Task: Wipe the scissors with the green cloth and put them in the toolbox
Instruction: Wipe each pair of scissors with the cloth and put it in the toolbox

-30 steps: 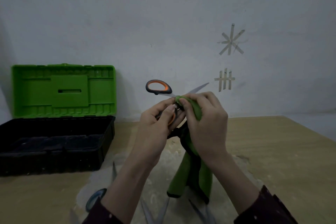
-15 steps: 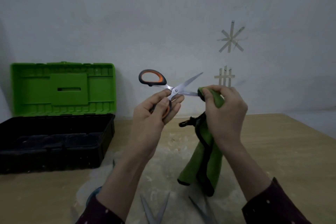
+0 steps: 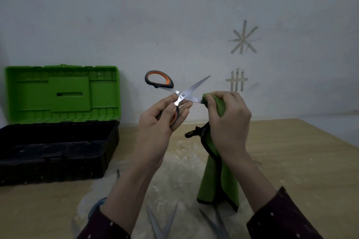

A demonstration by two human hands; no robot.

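Grips noted: left grip (image 3: 161, 122) was closed round the lower handle loop of the scissors (image 3: 182, 95), with the thumb laid over the loop. The right grip (image 3: 229, 122) pinched a fold of the green cloth (image 3: 217, 180) over the lower blade. Nearest the camera, on the dusty counter (image 3: 291, 161), lay the blades of other scissors (image 3: 162, 233), untouched and partly cut off by the frame edge, so no count was taken. Above them the cloth's tail hung free from the right grip; whether its lower edge touched the counter could not be told. The held scissors were in the air between the two grips, blades spread, the upper blade bare and pointing up and to the right. Change: a second earlier the cloth fold sat at the pivot, tight against the left fingers. Half a second earlier it had slid outward along the lower blade. Now it covered the outer end, with bare steel showing between pivot and cloth. Reading: one outward stroke on that blade looked complete. The upper blade probably remained, so wiping was still the step in hand. Farther back on the left the toolbox (image 3: 58, 169) stood on the counter with its green lid raised, well apart from the held pair, which was not yet in it. Tape marks (image 3: 243, 38) were on the wall behind.
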